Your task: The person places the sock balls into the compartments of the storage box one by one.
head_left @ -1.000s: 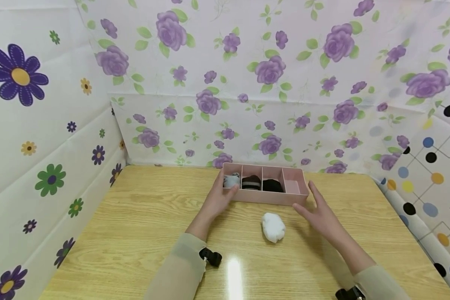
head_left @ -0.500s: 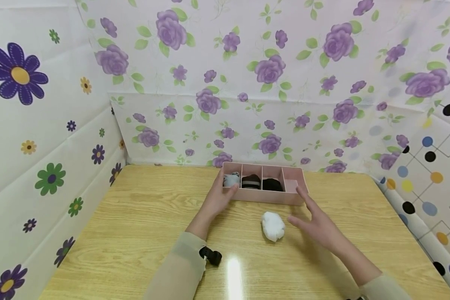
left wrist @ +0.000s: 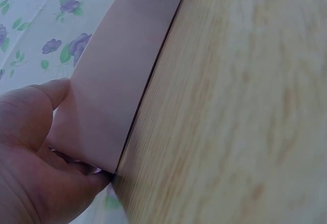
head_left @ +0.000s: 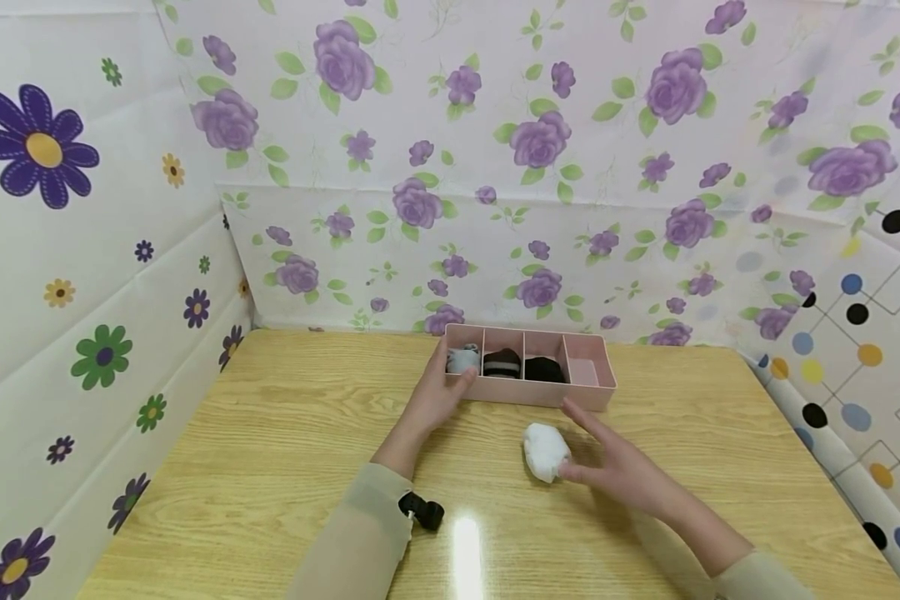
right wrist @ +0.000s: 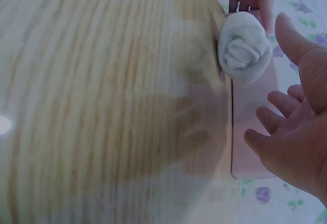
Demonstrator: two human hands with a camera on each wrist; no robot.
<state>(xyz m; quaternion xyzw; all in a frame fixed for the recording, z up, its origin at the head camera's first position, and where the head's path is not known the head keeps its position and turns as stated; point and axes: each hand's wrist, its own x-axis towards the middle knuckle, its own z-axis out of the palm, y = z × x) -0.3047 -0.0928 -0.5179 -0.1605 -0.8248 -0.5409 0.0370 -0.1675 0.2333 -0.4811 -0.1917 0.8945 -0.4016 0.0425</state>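
Observation:
A long pink organizer box (head_left: 525, 392) has a row of compartments. From the left they hold a grey-blue bundle (head_left: 462, 360), a dark brown bundle with a grey stripe (head_left: 502, 364) and a black bundle (head_left: 544, 370); the rightmost shows its bare floor (head_left: 585, 372). My left hand (head_left: 435, 398) grips the box's left end, thumb (left wrist: 60, 92) against its front wall (left wrist: 117, 65). In front of the box lies a white rolled-up sock (head_left: 545, 452). Beside its right side is my right hand (head_left: 618, 467), fingers spread and holding nothing; in the right wrist view the sock (right wrist: 244, 47) appears beyond the fingertips.
The wooden table (head_left: 307, 417) extends to both sides of the box. Behind it hangs a flowered cloth (head_left: 420, 204); patterned cloth walls (head_left: 105, 275) border the left and right. A light reflection (head_left: 467, 550) shows near the front.
My right hand has moved left and nearer, from the box's right end to the white sock. The left hand stays on the box, which has not visibly moved.

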